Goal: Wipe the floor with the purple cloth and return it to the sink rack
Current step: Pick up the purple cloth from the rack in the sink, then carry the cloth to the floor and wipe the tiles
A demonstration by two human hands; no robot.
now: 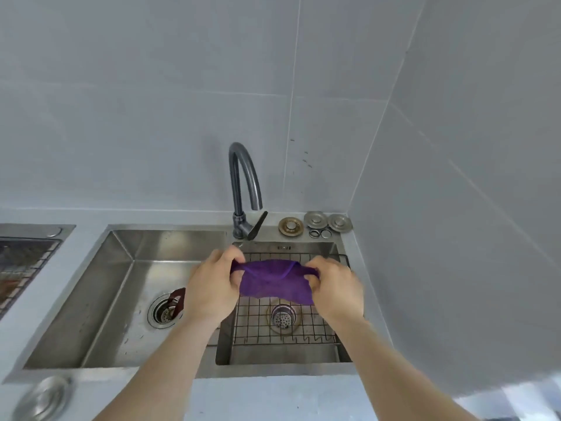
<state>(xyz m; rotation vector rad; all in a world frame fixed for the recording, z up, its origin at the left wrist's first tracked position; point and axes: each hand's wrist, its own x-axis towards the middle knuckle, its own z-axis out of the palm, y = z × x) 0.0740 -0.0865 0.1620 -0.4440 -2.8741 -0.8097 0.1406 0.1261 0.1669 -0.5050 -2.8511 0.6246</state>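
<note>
The purple cloth [274,281] hangs stretched between both my hands above the right sink basin. My left hand [212,284] pinches its left top corner and my right hand [335,285] pinches its right top corner. Below the cloth lies the black wire sink rack [258,325], set across the right basin, with a round drain strainer showing through its grid. The cloth's lower edge hangs just over the rack's far half; I cannot tell whether it touches the wires.
A dark curved faucet [243,189] stands behind the basins. The left steel basin [121,287] has a drain and a brown object by it. Metal drain lids and rings [315,224] lie on the back ledge. A stove edge [24,262] sits far left, a tiled wall close on the right.
</note>
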